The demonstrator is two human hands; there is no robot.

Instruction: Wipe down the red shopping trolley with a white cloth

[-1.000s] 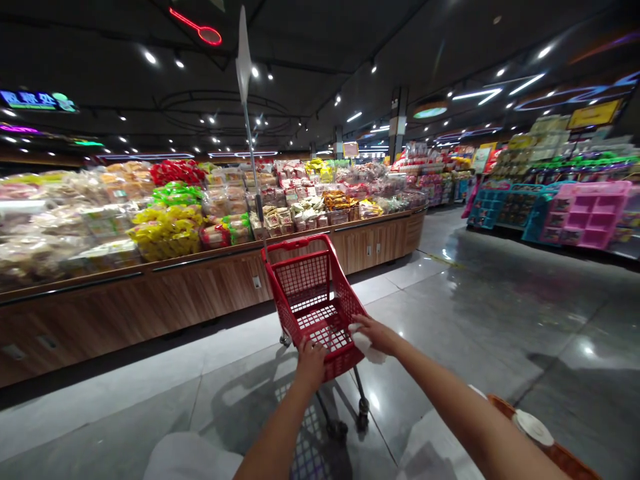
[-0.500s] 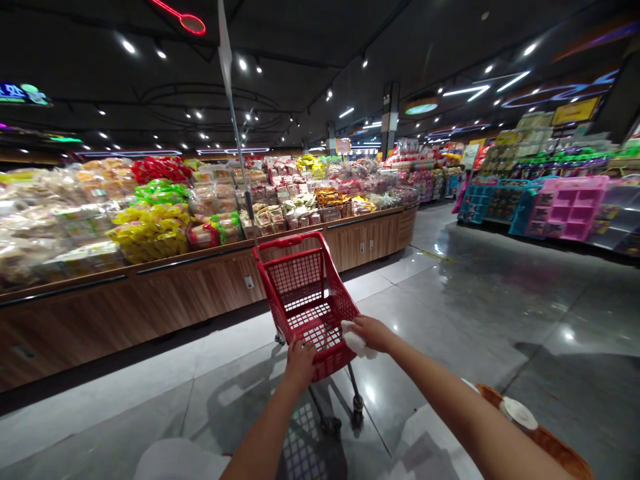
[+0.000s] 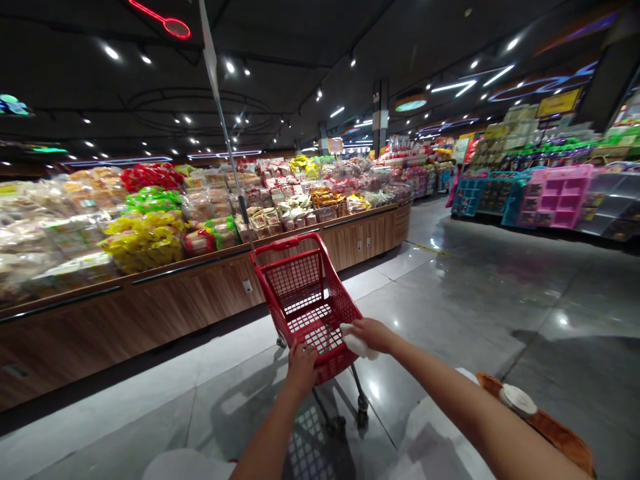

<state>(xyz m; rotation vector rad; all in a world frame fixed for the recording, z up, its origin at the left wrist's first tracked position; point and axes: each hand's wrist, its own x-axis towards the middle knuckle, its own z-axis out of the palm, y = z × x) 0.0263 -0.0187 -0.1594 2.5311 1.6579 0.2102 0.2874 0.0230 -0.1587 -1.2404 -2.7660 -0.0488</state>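
A small red shopping cart (image 3: 305, 300) stands on the shiny tiled floor in front of me, its basket empty. My left hand (image 3: 301, 363) is closed over the cart's near rim on the left. My right hand (image 3: 370, 333) grips the rim on the right, with a white crumpled tissue or cloth (image 3: 356, 345) pressed under its fingers. A thin metal pole with a white flag (image 3: 220, 120) rises from the cart's front left corner.
A long wooden display counter (image 3: 165, 300) heaped with bagged snacks runs along the left. Pink and blue shelf racks (image 3: 555, 197) stand at the far right. A brown woven bag with a white lid (image 3: 530, 410) hangs by my right arm. Open floor lies ahead.
The cart and I have moved forward along the counter; the snack display has slid left in view. Both hands keep their grip on the cart rim.
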